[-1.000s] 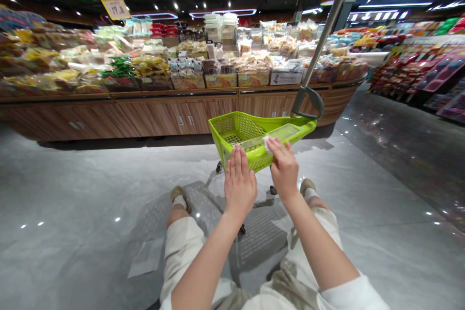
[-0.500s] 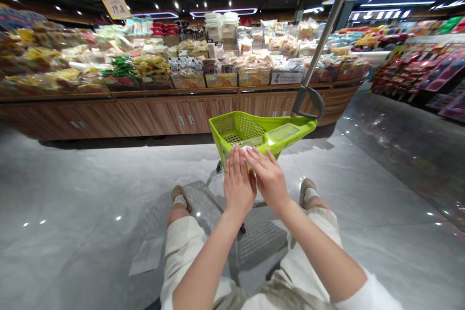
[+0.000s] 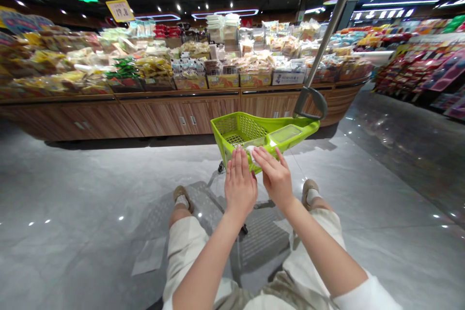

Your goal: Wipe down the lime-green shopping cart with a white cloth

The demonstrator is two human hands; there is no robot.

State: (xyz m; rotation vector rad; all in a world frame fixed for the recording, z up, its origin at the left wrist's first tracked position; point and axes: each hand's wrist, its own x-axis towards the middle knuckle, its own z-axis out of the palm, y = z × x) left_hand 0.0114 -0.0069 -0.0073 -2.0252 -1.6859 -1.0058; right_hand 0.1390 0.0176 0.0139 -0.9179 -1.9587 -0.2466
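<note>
fingers (image 3: pixel 238 160): L hand (image 3: pixel 240 186) flat, straight, together, on near rim of green basket (image 3: pixel 254 135) | R hand (image 3: pixel 276 177) beside L, fingers pressing white cloth (image 3: pixel 253 149) on rim | handle pole (image 3: pixel 329 34) at basket's far-R corner

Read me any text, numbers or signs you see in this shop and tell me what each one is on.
"19.8": yellow price sign hanging above the snack display.
White carton on the display: blue print, too blurred to read.
Snack packets and the right-hand shelves: too small to read.
Green basket: no text visible.
</note>
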